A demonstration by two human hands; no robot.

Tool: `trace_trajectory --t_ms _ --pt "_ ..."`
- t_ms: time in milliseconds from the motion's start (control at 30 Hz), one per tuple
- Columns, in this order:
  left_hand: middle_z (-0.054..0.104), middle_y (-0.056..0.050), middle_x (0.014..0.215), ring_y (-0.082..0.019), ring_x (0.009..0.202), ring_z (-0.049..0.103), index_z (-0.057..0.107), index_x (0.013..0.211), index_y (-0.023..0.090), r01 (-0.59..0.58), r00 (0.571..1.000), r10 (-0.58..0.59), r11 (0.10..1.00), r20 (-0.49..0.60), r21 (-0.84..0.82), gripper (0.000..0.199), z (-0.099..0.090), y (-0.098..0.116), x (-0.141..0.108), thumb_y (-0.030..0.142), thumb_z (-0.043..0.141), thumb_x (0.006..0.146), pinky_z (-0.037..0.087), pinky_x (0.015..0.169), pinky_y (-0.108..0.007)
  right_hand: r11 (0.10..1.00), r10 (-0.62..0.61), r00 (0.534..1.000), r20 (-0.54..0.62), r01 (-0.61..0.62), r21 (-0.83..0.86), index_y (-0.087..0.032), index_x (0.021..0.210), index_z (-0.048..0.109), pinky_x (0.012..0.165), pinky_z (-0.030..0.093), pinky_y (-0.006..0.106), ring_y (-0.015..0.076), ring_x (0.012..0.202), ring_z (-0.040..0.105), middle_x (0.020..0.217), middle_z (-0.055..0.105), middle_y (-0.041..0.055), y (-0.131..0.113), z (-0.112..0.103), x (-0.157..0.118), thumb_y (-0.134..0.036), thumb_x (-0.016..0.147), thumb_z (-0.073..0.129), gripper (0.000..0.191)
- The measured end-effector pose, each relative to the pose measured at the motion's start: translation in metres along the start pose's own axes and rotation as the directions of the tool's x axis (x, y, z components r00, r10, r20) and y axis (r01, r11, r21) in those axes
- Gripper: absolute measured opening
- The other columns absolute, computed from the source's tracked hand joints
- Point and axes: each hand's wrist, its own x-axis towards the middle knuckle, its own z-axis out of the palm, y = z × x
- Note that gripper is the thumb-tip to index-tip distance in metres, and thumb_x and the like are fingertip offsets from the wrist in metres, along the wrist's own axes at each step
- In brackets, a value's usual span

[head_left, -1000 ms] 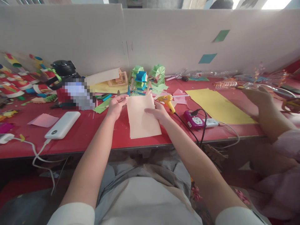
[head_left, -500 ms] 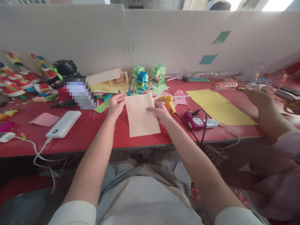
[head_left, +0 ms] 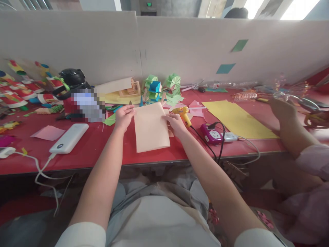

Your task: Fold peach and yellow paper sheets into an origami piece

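Observation:
A cream sheet of paper, seemingly folded into layers, is held just over the red table in front of me. My left hand pinches its upper left corner, fingers closed. At the upper right edge, my right hand has thumb and fingers pressed together on the paper. Another piece of cream paper shows beyond that edge, partly hidden by the right hand. A yellow hot glue gun lies just past my right hand. Green and blue folded paper models stand behind the sheet.
On the right are a purple power socket with cables, a yellow sheet and another person's arm. To the left lie a white power bank, a pink paper and a black-lidded bottle. A grey partition rises behind.
The paper has shifted slightly left and turned a little. My right fingers have moved from its face to its edge, and another cream layer now shows beyond the right side.

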Motion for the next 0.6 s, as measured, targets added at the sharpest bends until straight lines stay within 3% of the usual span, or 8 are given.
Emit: trace_trajectory --t_ms 167,433,600 --pt "0.074 -0.009 0.083 -0.020 0.077 0.068 0.071 0.098 0.012 -0.010 0.997 0.009 1.000 0.081 0.013 0.041 -0.002 0.005 -0.003 0.029 0.076 0.061 0.055 0.075 -0.033 1.000 -0.001 0.999 0.047 -0.001 0.030 -0.019 0.071 0.062 0.062 0.049 0.027 0.0137 0.066 0.058 0.074 0.063 0.0024 0.000 0.000 0.000 -0.045 0.066 0.077 0.031" --pt "0.074 -0.008 0.083 -0.019 0.074 0.067 0.071 0.097 0.013 -0.023 0.997 0.026 0.999 0.075 -0.047 0.041 0.001 0.008 -0.005 0.030 0.078 0.060 0.055 0.071 -0.032 0.988 -0.153 0.988 0.030 0.154 -0.032 -0.018 0.067 0.065 0.059 0.047 0.027 0.0130 0.062 0.056 0.068 0.062 0.0012 0.005 -0.003 0.003 -0.052 0.059 0.080 0.038" --pt "0.073 -0.006 0.081 -0.020 0.079 0.069 0.070 0.097 0.014 0.096 0.988 -0.068 0.975 0.141 -0.202 0.044 0.003 0.011 -0.007 0.032 0.082 0.058 0.056 0.078 -0.033 0.973 -0.223 0.974 -0.034 0.220 -0.069 -0.018 0.068 0.063 0.056 0.043 0.026 0.0132 0.061 0.055 0.068 0.064 0.0016 0.005 -0.005 0.004 -0.053 0.061 0.078 0.039"
